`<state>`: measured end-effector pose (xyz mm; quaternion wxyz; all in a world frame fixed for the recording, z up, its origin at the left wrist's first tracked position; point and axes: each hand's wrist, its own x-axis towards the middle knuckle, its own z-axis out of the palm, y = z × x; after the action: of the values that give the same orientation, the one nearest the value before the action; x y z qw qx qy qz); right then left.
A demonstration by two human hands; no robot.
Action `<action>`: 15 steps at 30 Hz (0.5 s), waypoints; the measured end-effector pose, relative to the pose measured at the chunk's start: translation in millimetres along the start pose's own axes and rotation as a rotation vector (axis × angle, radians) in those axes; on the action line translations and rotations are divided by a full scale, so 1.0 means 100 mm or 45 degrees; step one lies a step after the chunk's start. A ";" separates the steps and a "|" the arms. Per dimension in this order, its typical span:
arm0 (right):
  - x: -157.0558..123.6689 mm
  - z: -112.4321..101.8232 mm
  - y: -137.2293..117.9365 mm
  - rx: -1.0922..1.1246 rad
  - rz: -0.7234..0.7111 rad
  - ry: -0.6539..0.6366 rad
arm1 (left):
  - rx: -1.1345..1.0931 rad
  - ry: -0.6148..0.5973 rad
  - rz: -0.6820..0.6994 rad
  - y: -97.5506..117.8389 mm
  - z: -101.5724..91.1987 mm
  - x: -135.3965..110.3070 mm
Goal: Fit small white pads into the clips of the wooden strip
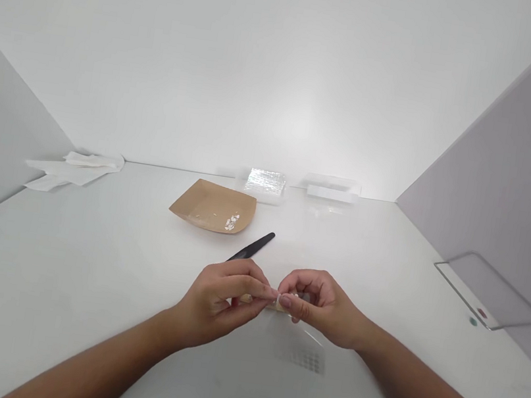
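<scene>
At the front middle of the table, my left hand (236, 294) and my right hand (324, 307) meet at their fingertips. Both are closed in a pinch at a small pale piece (279, 299), white with some beige, mostly hidden by the fingers. What exactly it is, I cannot tell. Just beyond my left hand lies a black flat-bladed tool (258, 246), its near end hidden by the hand. Below my right hand is a clear sheet (309, 358) with rows of small dots.
A brown paper tray (205, 200) holding white flakes sits beyond my hands. Along the back wall are a shiny clear packet (266, 182) and a white box (331, 189). White paper sheets (80, 168) lie at left; a wire frame (491, 292) leans at right by a small green bit (473, 321).
</scene>
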<state>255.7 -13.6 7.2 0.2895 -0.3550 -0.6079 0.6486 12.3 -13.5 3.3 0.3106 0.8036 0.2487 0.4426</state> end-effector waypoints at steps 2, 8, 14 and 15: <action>0.00 0.00 0.00 0.001 0.004 -0.007 | 0.007 0.006 0.007 0.01 0.00 0.00; -0.01 0.01 -0.02 0.030 -0.001 -0.034 | -0.004 -0.027 -0.047 0.02 -0.01 0.00; -0.02 -0.01 -0.02 0.011 0.001 -0.034 | -0.074 -0.043 -0.124 0.02 0.00 -0.01; -0.02 -0.01 -0.01 0.004 0.001 -0.040 | -0.072 -0.043 -0.114 0.02 0.00 -0.01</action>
<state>257.3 -14.4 8.7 0.2802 -0.3447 -0.6111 0.6552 12.1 -15.7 4.3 0.3567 0.7900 0.2664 0.4215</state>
